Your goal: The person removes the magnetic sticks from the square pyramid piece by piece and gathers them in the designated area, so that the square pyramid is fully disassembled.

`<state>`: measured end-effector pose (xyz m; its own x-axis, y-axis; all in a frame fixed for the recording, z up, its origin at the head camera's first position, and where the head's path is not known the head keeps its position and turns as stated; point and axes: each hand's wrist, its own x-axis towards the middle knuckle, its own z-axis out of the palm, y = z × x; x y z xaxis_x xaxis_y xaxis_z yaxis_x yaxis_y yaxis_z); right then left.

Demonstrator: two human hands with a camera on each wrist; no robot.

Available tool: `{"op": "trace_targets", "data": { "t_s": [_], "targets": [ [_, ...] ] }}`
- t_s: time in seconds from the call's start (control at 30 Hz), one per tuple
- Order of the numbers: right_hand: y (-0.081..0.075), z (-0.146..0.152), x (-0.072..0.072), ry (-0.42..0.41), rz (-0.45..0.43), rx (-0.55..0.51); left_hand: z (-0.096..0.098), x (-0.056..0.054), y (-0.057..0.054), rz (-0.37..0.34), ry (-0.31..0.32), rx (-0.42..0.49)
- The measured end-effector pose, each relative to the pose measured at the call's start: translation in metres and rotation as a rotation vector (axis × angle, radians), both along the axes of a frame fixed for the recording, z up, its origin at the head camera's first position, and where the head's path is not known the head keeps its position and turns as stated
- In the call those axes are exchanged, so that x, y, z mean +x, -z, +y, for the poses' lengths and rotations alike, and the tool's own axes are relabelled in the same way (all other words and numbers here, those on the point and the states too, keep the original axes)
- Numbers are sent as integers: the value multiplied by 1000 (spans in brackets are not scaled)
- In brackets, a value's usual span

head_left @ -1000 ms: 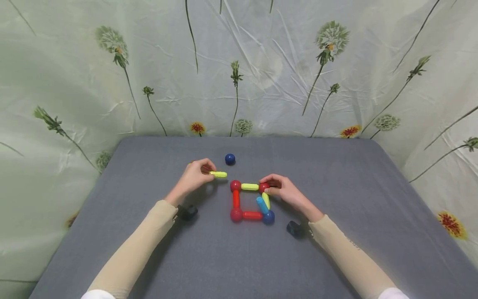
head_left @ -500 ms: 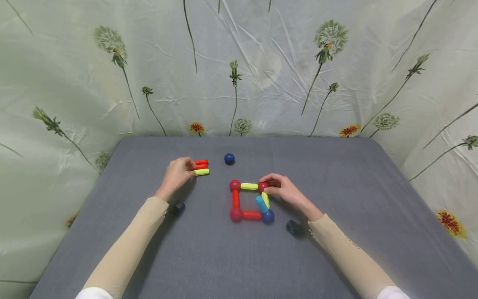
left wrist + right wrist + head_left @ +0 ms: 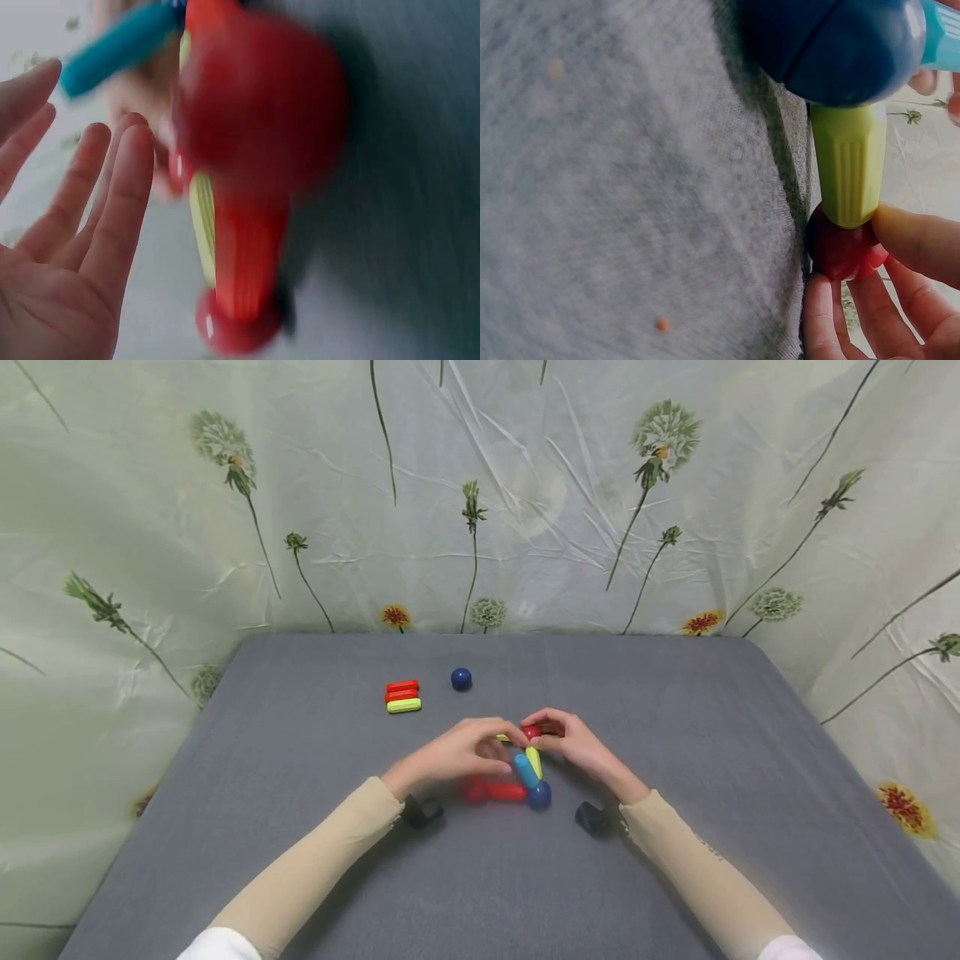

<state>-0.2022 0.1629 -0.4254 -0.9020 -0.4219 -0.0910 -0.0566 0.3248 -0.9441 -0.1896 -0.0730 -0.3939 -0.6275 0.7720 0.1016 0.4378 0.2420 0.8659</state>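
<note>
A square frame of balls and rods lies on the table, partly covered by my left hand. That hand hovers over its left side, thumb and fingers apart and holding nothing. Its fingertips are near a light blue rod that rises at a tilt from the frame's blue ball. My right hand pinches the red ball at the far right corner, where a yellow rod joins the blue ball. Close up in the left wrist view are a blurred red ball and a red rod.
Behind the frame sits a loose blue ball. To its left, two red rods and a yellow rod lie side by side. A dandelion-print curtain hangs behind the grey table.
My left hand laid the yellow rod beside the two red rods, let go, and came right over the frame. My right hand stays at the red ball.
</note>
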Motion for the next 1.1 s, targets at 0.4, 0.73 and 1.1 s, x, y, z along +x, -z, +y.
{"op": "trace_targets", "data": {
  "t_s": [0.4, 0.73, 1.1],
  "targets": [
    [1, -1, 1, -9, 1, -19, 12, 6, 5, 195, -119, -73],
    [-2, -1, 2, 19, -19, 19, -61, -11, 10, 135, -547, -23],
    [0, 0, 1, 7, -12, 10, -111, -29, 23, 295, -760, -239]
  ]
}}
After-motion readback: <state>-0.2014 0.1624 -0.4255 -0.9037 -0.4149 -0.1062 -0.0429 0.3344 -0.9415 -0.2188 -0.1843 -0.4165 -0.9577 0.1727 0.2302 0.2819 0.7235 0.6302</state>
